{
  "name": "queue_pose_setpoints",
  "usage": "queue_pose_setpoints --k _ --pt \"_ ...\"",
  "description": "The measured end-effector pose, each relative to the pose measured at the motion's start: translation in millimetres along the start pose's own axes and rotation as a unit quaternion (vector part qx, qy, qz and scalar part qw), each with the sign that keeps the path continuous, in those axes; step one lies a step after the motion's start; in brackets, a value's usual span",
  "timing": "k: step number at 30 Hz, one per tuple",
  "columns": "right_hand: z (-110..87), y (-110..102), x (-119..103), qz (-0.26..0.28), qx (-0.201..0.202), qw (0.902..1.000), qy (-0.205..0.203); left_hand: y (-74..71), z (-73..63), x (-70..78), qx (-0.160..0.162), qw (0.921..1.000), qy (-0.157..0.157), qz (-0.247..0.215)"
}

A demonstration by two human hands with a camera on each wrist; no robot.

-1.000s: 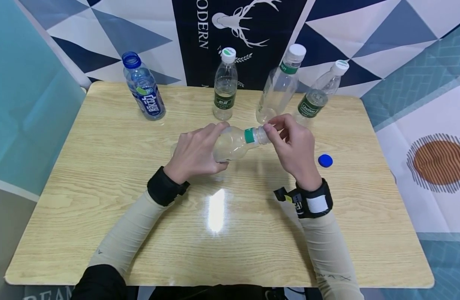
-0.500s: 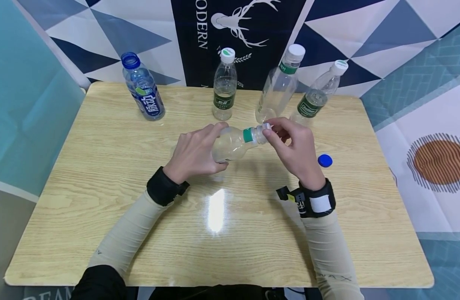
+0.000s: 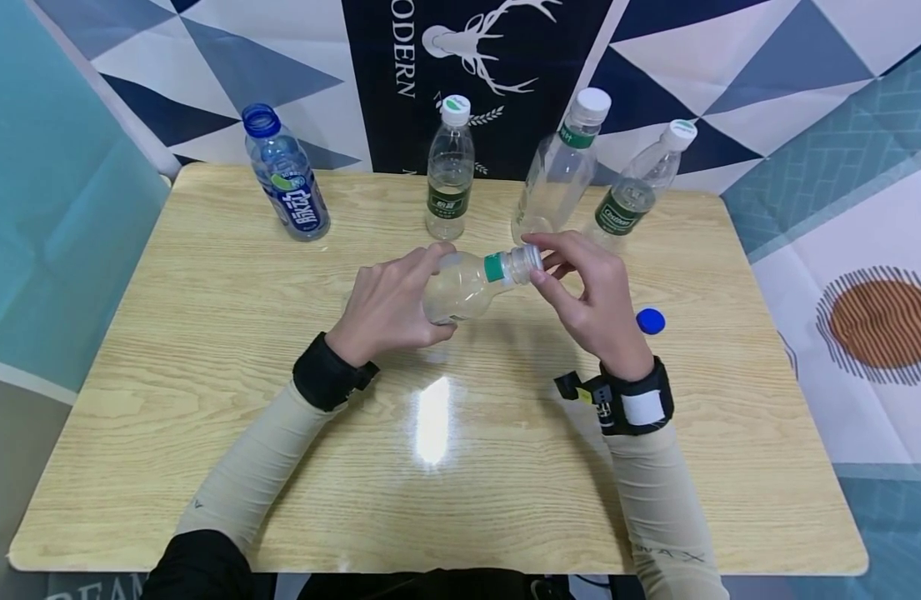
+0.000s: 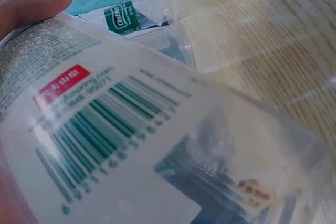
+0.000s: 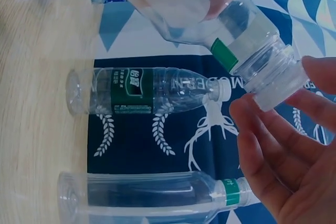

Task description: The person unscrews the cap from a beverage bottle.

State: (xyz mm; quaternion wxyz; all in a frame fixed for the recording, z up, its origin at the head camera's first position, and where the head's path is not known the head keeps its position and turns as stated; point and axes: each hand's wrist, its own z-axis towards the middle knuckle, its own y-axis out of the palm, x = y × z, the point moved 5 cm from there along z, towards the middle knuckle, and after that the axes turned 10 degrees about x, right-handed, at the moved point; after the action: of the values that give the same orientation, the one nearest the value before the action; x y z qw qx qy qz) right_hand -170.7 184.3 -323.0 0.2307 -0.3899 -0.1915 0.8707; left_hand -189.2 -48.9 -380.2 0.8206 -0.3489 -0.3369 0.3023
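In the head view my left hand (image 3: 396,300) grips a clear plastic bottle (image 3: 463,287) by its body, tilted with its neck to the right. The left wrist view shows the bottle's barcode label (image 4: 105,140) close up, with a finger along its upper edge. A green band (image 5: 224,54) circles the neck. At the bottle's mouth sits a translucent cap (image 5: 282,83). My right hand (image 3: 591,292) has its thumb and index finger on opposite sides of this cap, fingertips at its rim; the other fingers curl beneath.
Along the table's back edge stand a capless blue bottle (image 3: 289,183), a small capped bottle (image 3: 451,175), a tall capped bottle (image 3: 556,179) and another small capped bottle (image 3: 638,192). A blue cap (image 3: 651,322) lies on the wooden table (image 3: 280,475), right of my right wrist.
My right thumb and index finger have shifted and spread around the cap, so more of the bottle's mouth end shows. My left hand and the bottle have barely moved.
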Motion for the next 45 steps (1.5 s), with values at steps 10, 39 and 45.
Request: queue_pose_setpoints --k 10,39,45 --pt "1.3 3.5 -3.4 -0.007 0.059 0.9982 -0.009 0.3 -1.9 2.3 0.008 0.9998 0.006 0.017" --pt "0.8 -7.4 0.9 0.059 -0.038 0.9969 -0.037 2.9 -2.8 2.0 0.001 1.0 0.002 0.004" --pt "2.5 -30.1 1.6 0.067 -0.005 0.9964 -0.051 2.7 -0.9 2.7 -0.001 1.0 0.002 -0.004"
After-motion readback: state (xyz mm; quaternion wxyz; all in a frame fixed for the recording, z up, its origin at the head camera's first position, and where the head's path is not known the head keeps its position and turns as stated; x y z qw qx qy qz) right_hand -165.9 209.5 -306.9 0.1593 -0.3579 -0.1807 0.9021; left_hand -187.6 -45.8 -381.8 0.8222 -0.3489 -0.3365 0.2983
